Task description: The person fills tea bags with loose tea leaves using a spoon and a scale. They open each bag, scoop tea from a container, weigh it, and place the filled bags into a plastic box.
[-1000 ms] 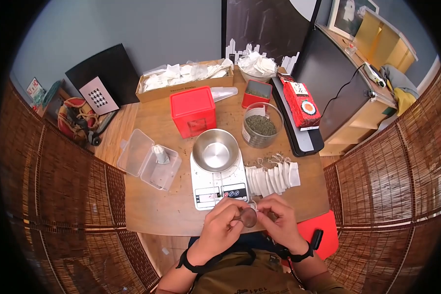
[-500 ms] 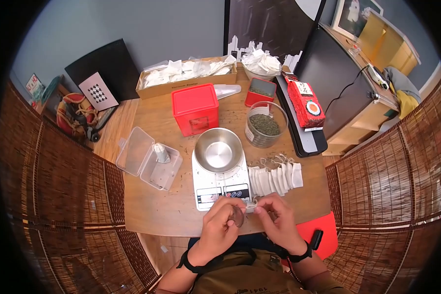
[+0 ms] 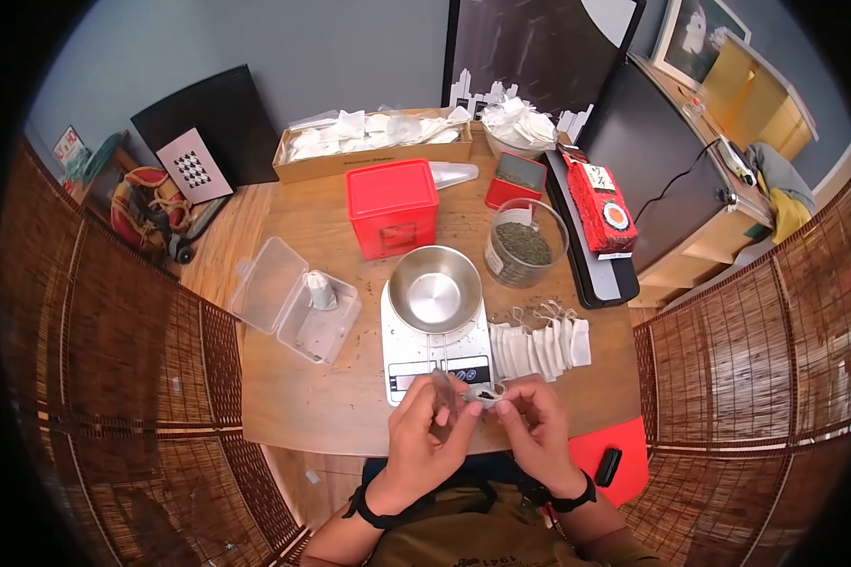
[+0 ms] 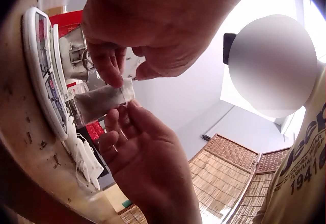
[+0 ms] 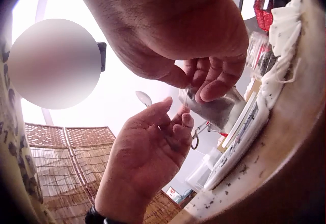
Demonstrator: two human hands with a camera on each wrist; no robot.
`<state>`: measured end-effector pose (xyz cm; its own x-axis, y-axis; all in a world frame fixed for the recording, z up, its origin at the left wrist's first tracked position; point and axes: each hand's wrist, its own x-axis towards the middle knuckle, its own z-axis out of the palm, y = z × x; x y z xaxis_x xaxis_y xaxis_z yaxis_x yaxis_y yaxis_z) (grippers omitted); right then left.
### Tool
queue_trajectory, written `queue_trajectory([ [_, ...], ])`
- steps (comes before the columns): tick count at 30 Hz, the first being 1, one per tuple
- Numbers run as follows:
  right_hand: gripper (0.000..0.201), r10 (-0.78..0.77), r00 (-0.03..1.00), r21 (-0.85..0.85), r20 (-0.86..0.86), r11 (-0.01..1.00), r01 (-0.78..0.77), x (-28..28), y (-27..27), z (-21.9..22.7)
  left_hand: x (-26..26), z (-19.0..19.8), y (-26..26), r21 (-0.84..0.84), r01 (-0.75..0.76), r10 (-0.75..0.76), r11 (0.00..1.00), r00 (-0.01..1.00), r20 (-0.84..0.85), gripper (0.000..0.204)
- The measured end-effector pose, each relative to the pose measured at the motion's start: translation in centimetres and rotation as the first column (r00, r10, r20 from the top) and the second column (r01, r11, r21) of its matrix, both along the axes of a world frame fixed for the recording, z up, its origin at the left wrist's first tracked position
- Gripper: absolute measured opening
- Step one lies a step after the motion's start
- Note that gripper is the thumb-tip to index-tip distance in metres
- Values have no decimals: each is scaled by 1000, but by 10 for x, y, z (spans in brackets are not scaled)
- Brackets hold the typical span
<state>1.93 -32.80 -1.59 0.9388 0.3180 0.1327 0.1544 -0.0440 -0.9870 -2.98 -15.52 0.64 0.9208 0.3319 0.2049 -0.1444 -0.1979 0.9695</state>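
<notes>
Both hands meet over the table's front edge, at a small white drawstring tea bag point(image 3: 483, 394) with dark bits showing at its mouth. My right hand point(image 3: 539, 435) pinches one side of the mouth between thumb and fingers. At the other side are the thumb and fingertips of my left hand point(image 3: 430, 430), which also holds a metal spoon point(image 5: 143, 99) tucked in its fingers. In the left wrist view the bag point(image 4: 99, 101) hangs lengthwise with a dark filling. Just beyond the hands, a steel saucepan point(image 3: 435, 290) stands on a white kitchen scale point(image 3: 397, 350).
Right of the scale, filled white bags point(image 3: 539, 348) lie in a row. Behind them stands a clear tub of dried leaves point(image 3: 523, 244). A red canister point(image 3: 392, 210) and a cardboard box of white bags point(image 3: 373, 156) stand farther back. An open plastic box point(image 3: 317, 326) is at left.
The spoon has swung left and away from over the bag, its bowl turned on edge. The bag's mouth now faces up and shows dark contents. The head view has shifted slightly.
</notes>
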Motion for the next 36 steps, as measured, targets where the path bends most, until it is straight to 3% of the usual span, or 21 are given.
queue_trajectory([
  [4, 12, 43, 993, -90, 112, 995, -33, 2, -1, 4, 2, 10, 0, -2, -2, 1, 1000, 992, -129, 21],
  [10, 14, 73, 988, -122, 133, 991, -57, 2, 2, 8, 4, 0, 1, 29, -3, 4, 1000, 999, -50, 28],
  [12, 14, 145, 932, -235, 332, 970, -67, 4, 3, 13, 6, 3, 0, 64, -29, 33, 998, 998, -49, 29],
  [15, 14, 156, 918, -249, 364, 966, -66, 2, 7, 14, 7, 9, -1, 105, -76, 82, 992, 995, -59, 30],
  [17, 14, 141, 926, -247, 351, 968, -54, 0, 8, 11, 7, 8, 0, 114, -99, 107, 989, 992, -72, 28],
  [19, 14, 130, 932, -243, 337, 969, -47, -1, 10, 10, 6, -1, 2, 153, -106, 102, 982, 994, 35, 15],
  [25, 17, 119, 950, -188, 290, 980, -65, -3, 9, -3, 4, 5, 4, 154, -97, 97, 983, 995, 6, 13],
  [27, 27, 45, 993, -44, 110, 998, -41, -7, 8, -13, 4, 5, 5, 153, -98, 96, 983, 995, 22, 13],
  [34, 50, 144, 962, -193, 233, 976, -99, 1, 7, 6, 2, 17, 4, 87, -31, 35, 996, 999, -40, 22],
  [36, 52, 186, 973, -172, 134, 972, -162, 0, 7, 7, 1, 16, 4, 55, -17, 20, 998, 998, -52, 25],
])
